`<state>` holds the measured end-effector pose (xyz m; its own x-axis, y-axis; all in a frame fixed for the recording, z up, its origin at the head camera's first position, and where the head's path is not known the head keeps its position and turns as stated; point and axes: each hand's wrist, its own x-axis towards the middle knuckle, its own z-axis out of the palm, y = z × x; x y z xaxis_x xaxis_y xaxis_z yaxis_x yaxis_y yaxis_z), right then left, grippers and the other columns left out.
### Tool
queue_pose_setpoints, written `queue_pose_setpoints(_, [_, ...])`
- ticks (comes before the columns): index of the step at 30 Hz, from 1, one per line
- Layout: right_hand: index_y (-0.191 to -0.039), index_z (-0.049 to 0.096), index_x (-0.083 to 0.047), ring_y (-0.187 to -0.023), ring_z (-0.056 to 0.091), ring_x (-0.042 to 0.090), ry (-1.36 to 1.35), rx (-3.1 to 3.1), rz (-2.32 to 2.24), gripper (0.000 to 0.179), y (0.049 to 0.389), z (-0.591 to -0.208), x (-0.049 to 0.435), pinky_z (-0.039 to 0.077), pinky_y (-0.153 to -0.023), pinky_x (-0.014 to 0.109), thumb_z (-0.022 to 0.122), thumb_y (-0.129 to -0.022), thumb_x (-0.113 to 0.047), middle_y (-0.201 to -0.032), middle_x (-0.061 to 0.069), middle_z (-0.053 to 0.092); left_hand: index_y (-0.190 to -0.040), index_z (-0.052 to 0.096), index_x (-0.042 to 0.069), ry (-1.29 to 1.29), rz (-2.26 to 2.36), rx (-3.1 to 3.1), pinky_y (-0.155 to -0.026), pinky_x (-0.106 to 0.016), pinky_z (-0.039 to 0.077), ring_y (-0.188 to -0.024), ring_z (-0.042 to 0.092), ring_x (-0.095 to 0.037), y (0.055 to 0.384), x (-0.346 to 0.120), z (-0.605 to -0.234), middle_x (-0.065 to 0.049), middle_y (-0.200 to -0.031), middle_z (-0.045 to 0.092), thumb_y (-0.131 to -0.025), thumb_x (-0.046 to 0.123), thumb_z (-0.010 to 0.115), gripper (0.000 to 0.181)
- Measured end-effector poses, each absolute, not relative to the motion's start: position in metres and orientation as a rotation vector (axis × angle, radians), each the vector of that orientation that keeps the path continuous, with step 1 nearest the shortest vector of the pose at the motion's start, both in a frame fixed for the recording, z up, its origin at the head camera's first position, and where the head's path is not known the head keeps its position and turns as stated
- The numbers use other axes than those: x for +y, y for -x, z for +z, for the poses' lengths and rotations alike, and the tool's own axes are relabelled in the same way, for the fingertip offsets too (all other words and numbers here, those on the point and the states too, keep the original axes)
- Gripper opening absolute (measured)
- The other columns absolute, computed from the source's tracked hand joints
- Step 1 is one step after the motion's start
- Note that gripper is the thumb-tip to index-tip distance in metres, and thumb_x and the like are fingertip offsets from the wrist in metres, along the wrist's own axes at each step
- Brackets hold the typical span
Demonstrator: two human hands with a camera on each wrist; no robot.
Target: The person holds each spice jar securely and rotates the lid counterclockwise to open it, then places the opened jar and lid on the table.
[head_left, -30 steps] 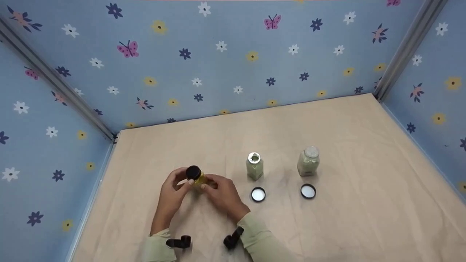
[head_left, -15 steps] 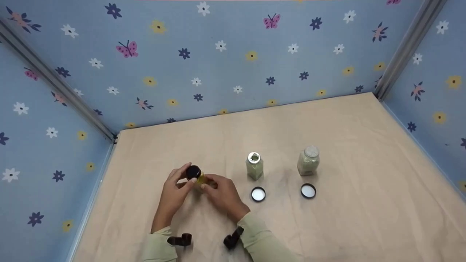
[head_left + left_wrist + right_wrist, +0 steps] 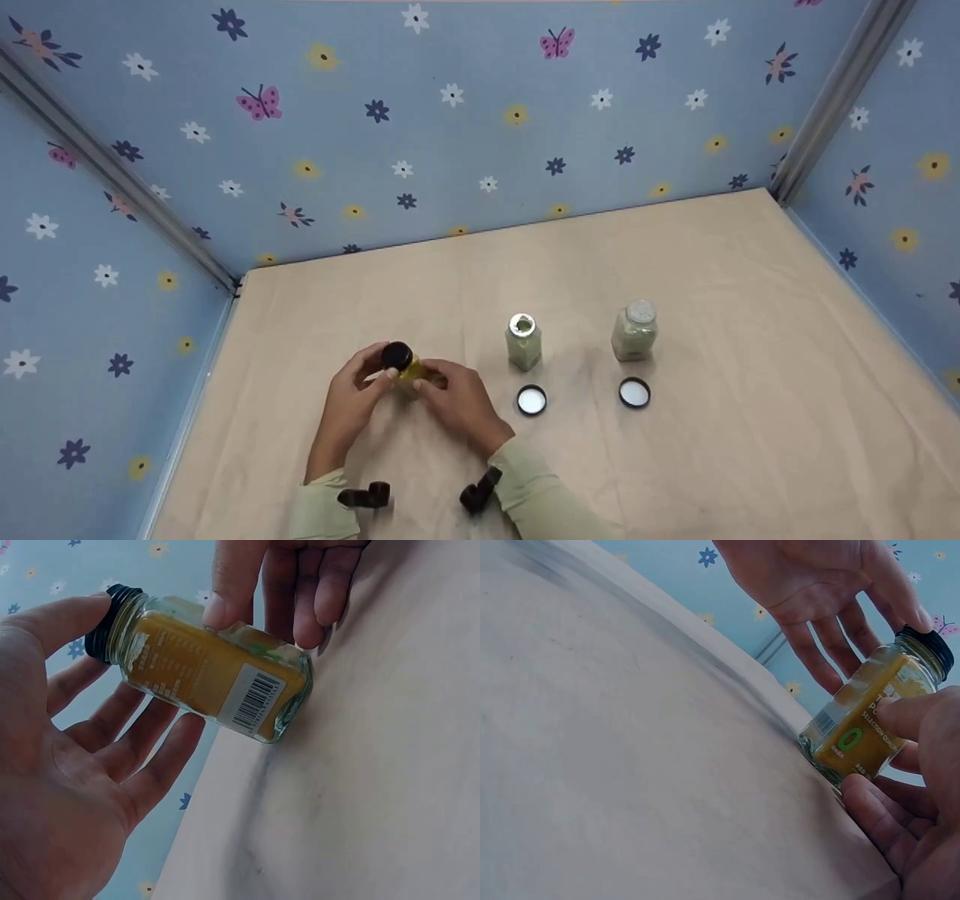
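Observation:
A square glass spice jar (image 3: pixel 199 679) of yellow powder, with a printed label and a barcode, is between my hands at the left of the tabletop. Its black lid (image 3: pixel 397 355) is on. My left hand (image 3: pixel 351 399) pinches the lid with thumb and fingers. Lower down, my right hand (image 3: pixel 461 397) grips the jar's body between thumb and fingers. In the right wrist view the jar tilts, its base close to the cloth; whether it touches I cannot tell. Part of the body is hidden by my fingers in the head view.
Right of my hands stand a lidless green-filled jar (image 3: pixel 524 345) and a larger jar (image 3: pixel 634 334) with a pale top. Two black lids, a nearer one (image 3: pixel 532 400) and a farther-right one (image 3: pixel 634 392), lie with white insides up. A flowered wall (image 3: pixel 480 135) bounds the cloth-covered table (image 3: pixel 720 285).
My left fingers straightened slightly away from the lid half a second ago and are round it again now. The right hand has kept its place on the jar.

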<state>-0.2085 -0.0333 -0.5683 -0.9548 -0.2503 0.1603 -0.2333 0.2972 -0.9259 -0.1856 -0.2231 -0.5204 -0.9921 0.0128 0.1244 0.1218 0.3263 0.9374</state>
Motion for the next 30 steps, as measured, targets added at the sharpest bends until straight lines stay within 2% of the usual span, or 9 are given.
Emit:
queue_pose_setpoints(4, [-0.127, 0.069, -0.013, -0.092, 0.063, 0.005, 0.484, 2.514, -1.797, 0.035, 0.208, -0.568, -0.033, 0.052, -0.08, 0.027, 0.071, -0.095, -0.028, -0.11, -0.005, 0.071, -0.136, 0.059, 0.016, 0.114, -1.788, -2.457, -0.096, -0.031, 0.048, -0.119, 0.059, -0.015, 0.185, -0.223, -0.52, -0.002, -0.128, 0.063, -0.093, 0.033, 0.074, 0.048])
queue_pose_setpoints(9, [-0.127, 0.069, -0.013, -0.093, 0.063, 0.005, 0.487, 2.508, -1.793, 0.035, 0.208, -0.567, -0.033, 0.052, -0.081, 0.027, 0.07, -0.096, -0.029, -0.109, -0.006, 0.07, -0.132, 0.058, 0.014, 0.086, -1.77, -2.44, -0.1, -0.038, 0.046, -0.118, 0.06, -0.016, 0.186, -0.219, -0.521, -0.002, -0.127, 0.061, -0.092, 0.031, 0.075, 0.047])
queue_pose_setpoints(12, [-0.127, 0.069, -0.013, -0.094, 0.063, 0.005, 0.467, 2.505, -1.787, 0.035, 0.208, -0.567, -0.033, 0.052, -0.082, 0.027, 0.07, -0.096, -0.029, -0.11, -0.007, 0.069, -0.131, 0.056, 0.009, 0.057, -1.773, -2.441, -0.1, -0.042, 0.045, -0.119, 0.059, -0.021, 0.186, -0.215, -0.517, -0.007, -0.128, 0.059, -0.092, 0.027, 0.075, 0.047])
queue_pose_setpoints(16, [-0.126, 0.069, -0.013, -0.093, 0.062, 0.006, 0.458, 2.514, -1.781, 0.035, 0.208, -0.568, -0.033, 0.052, -0.081, 0.027, 0.07, -0.096, -0.03, -0.108, -0.007, 0.069, -0.139, 0.052, 0.004, 0.025, -1.744, -2.495, -0.101, -0.044, 0.044, -0.122, 0.057, -0.028, 0.179, -0.204, -0.497, -0.015, -0.132, 0.056, -0.095, 0.017, 0.072, 0.05])
queue_pose_setpoints(19, [-0.127, 0.069, -0.013, -0.093, 0.062, 0.005, 0.455, 2.525, -1.767, 0.035, 0.207, -0.568, -0.033, 0.052, -0.081, 0.027, 0.07, -0.096, -0.03, -0.108, -0.007, 0.069, -0.144, 0.051, 0.003, 0.036, -1.684, -2.546, -0.101, -0.045, 0.045, -0.122, 0.057, -0.028, 0.173, -0.199, -0.485, -0.015, -0.132, 0.056, -0.096, 0.014, 0.07, 0.052])
queue_pose_setpoints(25, [-0.127, 0.069, -0.014, -0.092, 0.062, 0.005, 0.467, 2.522, -1.758, 0.035, 0.208, -0.567, -0.032, 0.052, -0.081, 0.027, 0.07, -0.096, -0.03, -0.108, -0.008, 0.069, -0.142, 0.053, 0.003, 0.035, -1.681, -2.526, -0.101, -0.048, 0.045, -0.12, 0.057, -0.029, 0.179, -0.202, -0.498, -0.015, -0.132, 0.058, -0.095, 0.014, 0.071, 0.052])
queue_pose_setpoints(30, [-0.126, 0.069, -0.014, -0.092, 0.062, 0.005, 0.489, 2.53, -1.773, 0.034, 0.209, -0.567, -0.032, 0.052, -0.08, 0.027, 0.07, -0.096, -0.03, -0.107, -0.007, 0.069, -0.139, 0.055, 0.01, 0.061, -1.733, -2.501, -0.101, -0.045, 0.045, -0.121, 0.058, -0.024, 0.188, -0.213, -0.517, -0.009, -0.132, 0.058, -0.093, 0.021, 0.074, 0.051])
